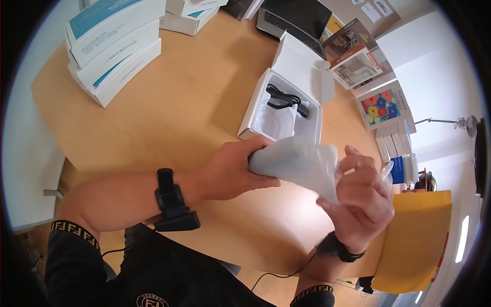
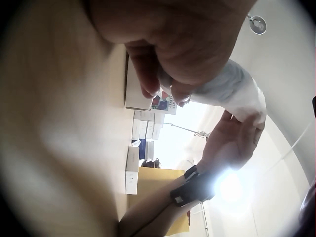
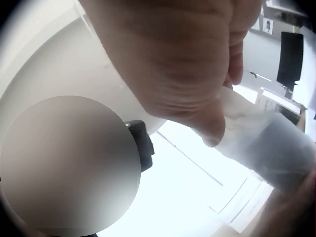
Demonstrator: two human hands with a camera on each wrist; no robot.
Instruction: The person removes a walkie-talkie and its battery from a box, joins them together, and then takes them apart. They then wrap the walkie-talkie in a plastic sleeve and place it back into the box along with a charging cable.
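Both hands hold a frosted white pouch [image 1: 299, 165] in the air above the wooden table [image 1: 169, 117]. My left hand [image 1: 230, 171] curls round the pouch's near-left end, thumb beneath; my right hand [image 1: 360, 197] pinches its opposite edge between thumb and fingertips. Just beyond the left knuckles lies the open white box [image 1: 284, 105] with a black cable [image 1: 284, 98] in its tray. As I judge it, the pouch handles best with the left grip steady and the right pinch kept at the very edge.
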